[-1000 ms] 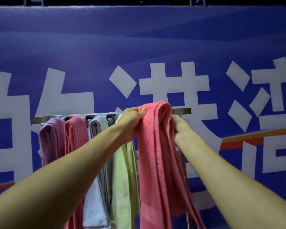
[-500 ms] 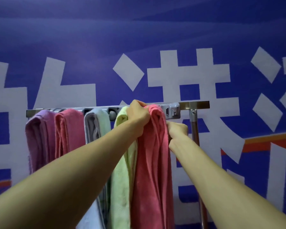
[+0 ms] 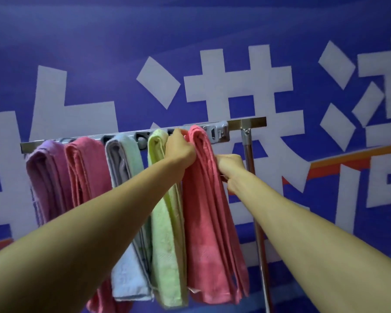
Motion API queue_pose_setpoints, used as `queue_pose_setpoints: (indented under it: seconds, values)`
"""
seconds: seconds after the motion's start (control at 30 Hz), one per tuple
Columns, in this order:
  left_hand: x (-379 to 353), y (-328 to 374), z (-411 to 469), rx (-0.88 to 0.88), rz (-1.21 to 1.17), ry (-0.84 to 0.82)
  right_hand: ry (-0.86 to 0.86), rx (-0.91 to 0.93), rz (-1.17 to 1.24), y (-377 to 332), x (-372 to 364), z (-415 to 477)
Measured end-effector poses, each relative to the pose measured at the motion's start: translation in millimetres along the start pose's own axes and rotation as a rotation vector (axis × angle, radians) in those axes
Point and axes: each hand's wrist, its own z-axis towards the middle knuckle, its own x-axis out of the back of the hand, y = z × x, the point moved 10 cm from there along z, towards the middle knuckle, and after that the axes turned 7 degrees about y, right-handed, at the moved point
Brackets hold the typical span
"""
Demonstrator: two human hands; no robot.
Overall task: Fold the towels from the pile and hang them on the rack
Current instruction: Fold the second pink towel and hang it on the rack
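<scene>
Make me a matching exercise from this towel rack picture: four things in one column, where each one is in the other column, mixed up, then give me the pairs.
Things
1. purple towel
2. green towel
3. right pink towel
4. upright pole

Places
A. gripped by the left hand and the right hand
B. at the far left end of the bar
C. under the bar's right end, right of every towel
D. hanging between the light blue towel and the right pink towel

Pairs: 1-B, 2-D, 3-A, 4-C
</scene>
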Motion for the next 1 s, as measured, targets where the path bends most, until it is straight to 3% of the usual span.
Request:
queue_pose_setpoints:
  seconds: [0.27,0.43,0.57,0.83,1.0]
  values:
    - [34.0,32.0,-82.2,-0.015,-0.031,-0.192,-0.052,0.190,-0.252,-39.8,38.2,-66.9]
    - [59.1,26.0,-133.3,0.089,-0.039,-0.368,-0.147,0.244,-0.374,-53.9,43.8,-126.3]
    - [83.0,16.4,-172.7,0.133,-0.002,-0.408,-0.245,0.283,-0.451,-48.7,39.8,-167.8]
    - [102.7,-45.2,-245.3,0.154,0.260,-0.567,-0.419,0.329,-0.808,35.2,35.0,-199.0]
    - [76.9,-135.1,-298.1,0.391,0.147,-0.727,-0.543,0.181,-0.923,153.3,44.0,-192.5]
